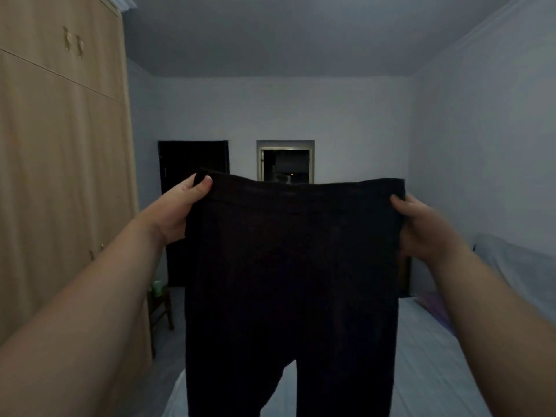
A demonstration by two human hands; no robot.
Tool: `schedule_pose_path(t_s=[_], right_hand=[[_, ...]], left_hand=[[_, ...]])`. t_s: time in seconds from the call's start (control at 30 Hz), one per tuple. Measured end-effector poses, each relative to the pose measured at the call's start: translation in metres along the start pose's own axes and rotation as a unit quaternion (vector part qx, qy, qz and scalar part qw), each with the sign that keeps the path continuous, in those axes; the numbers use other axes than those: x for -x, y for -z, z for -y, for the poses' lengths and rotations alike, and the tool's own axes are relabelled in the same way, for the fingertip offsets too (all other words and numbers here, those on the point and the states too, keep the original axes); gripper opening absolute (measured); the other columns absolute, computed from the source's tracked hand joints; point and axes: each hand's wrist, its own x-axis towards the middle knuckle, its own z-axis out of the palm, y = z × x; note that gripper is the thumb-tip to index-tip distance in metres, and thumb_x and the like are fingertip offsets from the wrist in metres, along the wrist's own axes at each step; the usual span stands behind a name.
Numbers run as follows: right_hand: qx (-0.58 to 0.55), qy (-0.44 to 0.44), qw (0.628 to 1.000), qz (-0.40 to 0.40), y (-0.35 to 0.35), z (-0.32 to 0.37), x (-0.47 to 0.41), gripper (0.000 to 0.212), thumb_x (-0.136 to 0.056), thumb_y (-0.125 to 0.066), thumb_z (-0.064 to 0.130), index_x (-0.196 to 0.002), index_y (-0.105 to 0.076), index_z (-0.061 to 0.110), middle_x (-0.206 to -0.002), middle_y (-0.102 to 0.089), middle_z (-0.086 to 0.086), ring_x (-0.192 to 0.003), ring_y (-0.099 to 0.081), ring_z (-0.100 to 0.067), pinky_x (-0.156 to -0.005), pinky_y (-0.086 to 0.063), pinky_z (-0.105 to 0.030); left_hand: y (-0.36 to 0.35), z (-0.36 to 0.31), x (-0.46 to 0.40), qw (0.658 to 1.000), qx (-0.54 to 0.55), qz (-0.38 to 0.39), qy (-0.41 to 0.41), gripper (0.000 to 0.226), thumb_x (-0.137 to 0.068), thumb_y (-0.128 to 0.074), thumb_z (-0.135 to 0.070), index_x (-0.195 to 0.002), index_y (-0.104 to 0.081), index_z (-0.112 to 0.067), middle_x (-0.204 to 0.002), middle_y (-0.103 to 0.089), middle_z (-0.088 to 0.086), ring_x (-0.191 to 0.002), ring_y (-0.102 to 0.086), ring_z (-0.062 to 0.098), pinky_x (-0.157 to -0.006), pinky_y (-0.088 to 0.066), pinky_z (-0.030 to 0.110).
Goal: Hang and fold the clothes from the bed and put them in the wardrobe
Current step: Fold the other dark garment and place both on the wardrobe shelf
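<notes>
A pair of black trousers (288,266) hangs in front of me, stretched flat by its waistband, with both legs dropping out of the bottom of the view. My left hand (177,210) pinches the left end of the waistband, thumb on the near side. My right hand (424,227) grips the right end. Below and behind the trousers lies the bed (427,362) with a pale sheet. The tall wooden wardrobe (60,176) stands at the left with its doors closed.
A small wooden stool (161,308) with a green item on it stands beside the wardrobe. A dark door (180,164) and a window (285,161) are in the far wall. A pale pillow (517,266) and a purple cloth (436,308) lie at the bed's right.
</notes>
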Motion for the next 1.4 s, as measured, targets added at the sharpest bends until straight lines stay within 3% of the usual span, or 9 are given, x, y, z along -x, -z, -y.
schedule_pose_path(t_s=[0.13, 0.4, 0.6, 0.73, 0.87, 0.97, 1.13, 1.27, 1.4], right_hand=[[-0.120, 0.000, 0.990, 0.077, -0.037, 0.003, 0.001, 0.048, -0.088, -0.068, 0.029, -0.132, -0.060, 0.011, -0.127, -0.066, -0.013, -0.114, -0.065, -0.031, -0.091, -0.056, -0.045], [0.073, -0.045, 0.996, 0.011, -0.116, -0.051, -0.015, 0.026, -0.094, -0.066, 0.027, -0.120, -0.066, 0.029, -0.110, -0.071, -0.010, -0.095, -0.071, -0.028, -0.077, -0.056, -0.043], [0.010, -0.112, 0.988, -0.107, -0.094, -0.060, -0.012, 0.008, -0.101, -0.044, 0.019, -0.106, -0.049, 0.018, -0.090, -0.053, -0.001, -0.074, -0.053, -0.015, -0.060, -0.046, -0.028], [0.098, -0.133, 0.973, -0.161, -0.094, -0.050, -0.010, 0.022, -0.105, -0.038, 0.008, -0.101, -0.060, 0.011, -0.102, -0.064, -0.009, -0.078, -0.058, -0.013, -0.064, -0.051, -0.024], [-0.073, -0.137, 0.986, -0.062, -0.076, -0.063, 0.007, 0.062, -0.100, -0.037, 0.060, -0.135, -0.058, 0.014, -0.131, -0.064, -0.015, -0.116, -0.061, -0.028, -0.104, -0.044, -0.047], [0.127, -0.128, 0.983, -0.042, -0.066, -0.083, 0.007, 0.089, -0.075, -0.058, 0.082, -0.144, -0.046, 0.027, -0.138, -0.059, -0.003, -0.123, -0.058, -0.022, -0.110, -0.042, -0.049], [0.235, -0.031, 0.966, -0.107, -0.071, -0.083, -0.002, 0.050, -0.079, -0.082, 0.026, -0.125, -0.061, 0.021, -0.114, -0.072, 0.002, -0.103, -0.070, -0.016, -0.095, -0.056, -0.045], [0.263, -0.027, 0.961, -0.074, -0.070, -0.071, -0.005, 0.035, -0.081, -0.080, 0.019, -0.114, -0.068, 0.025, -0.106, -0.075, 0.006, -0.097, -0.072, -0.014, -0.093, -0.057, -0.046], [0.295, -0.065, 0.953, 0.011, -0.080, -0.070, 0.000, 0.037, -0.085, -0.077, 0.014, -0.114, -0.065, 0.033, -0.111, -0.074, 0.007, -0.102, -0.071, -0.014, -0.095, -0.056, -0.045]], left_hand=[[-0.041, -0.008, -0.003, 0.992, 0.100, 0.071, -0.028, 0.053, -0.089, -0.066, -0.043, -0.128, -0.061, -0.008, -0.120, -0.068, 0.012, -0.112, -0.065, 0.028, -0.090, -0.056, 0.040], [-0.138, 0.024, -0.021, 0.997, -0.006, 0.032, 0.074, 0.016, -0.100, -0.052, -0.027, -0.100, -0.064, -0.016, -0.085, -0.070, 0.002, -0.066, -0.068, 0.012, -0.057, -0.054, 0.026], [-0.138, 0.040, -0.025, 0.995, -0.085, 0.043, 0.002, 0.019, -0.097, -0.060, -0.024, -0.116, -0.063, -0.025, -0.111, -0.069, 0.007, -0.096, -0.071, 0.021, -0.083, -0.059, 0.040], [-0.132, 0.044, -0.029, 0.992, -0.121, -0.015, -0.030, 0.014, -0.096, -0.063, -0.025, -0.109, -0.066, -0.021, -0.109, -0.070, 0.007, -0.101, -0.069, 0.023, -0.087, -0.059, 0.039], [-0.121, 0.050, -0.031, 0.987, -0.113, -0.104, -0.053, 0.022, -0.097, -0.062, -0.023, -0.117, -0.063, -0.016, -0.108, -0.068, 0.003, -0.098, -0.067, 0.019, -0.072, -0.057, 0.024], [-0.113, 0.057, -0.034, 0.979, -0.128, -0.145, -0.061, 0.026, -0.096, -0.064, -0.024, -0.120, -0.062, -0.017, -0.110, -0.066, 0.001, -0.100, -0.066, 0.018, -0.075, -0.056, 0.025], [-0.097, 0.052, -0.025, 0.992, -0.095, -0.084, -0.019, 0.039, -0.091, -0.068, -0.012, -0.126, -0.058, -0.025, -0.114, -0.065, 0.003, -0.099, -0.068, 0.020, -0.073, -0.060, 0.029], [-0.068, 0.039, -0.010, 0.989, -0.110, 0.016, 0.098, 0.024, -0.089, -0.068, -0.005, -0.113, -0.068, -0.006, -0.103, -0.075, 0.011, -0.093, -0.074, 0.022, -0.064, -0.058, 0.025], [-0.049, 0.045, 0.002, 0.968, -0.239, -0.025, 0.074, 0.014, -0.088, -0.072, -0.017, -0.102, -0.071, -0.020, -0.093, -0.075, 0.001, -0.082, -0.073, 0.013, -0.058, -0.055, 0.018]])
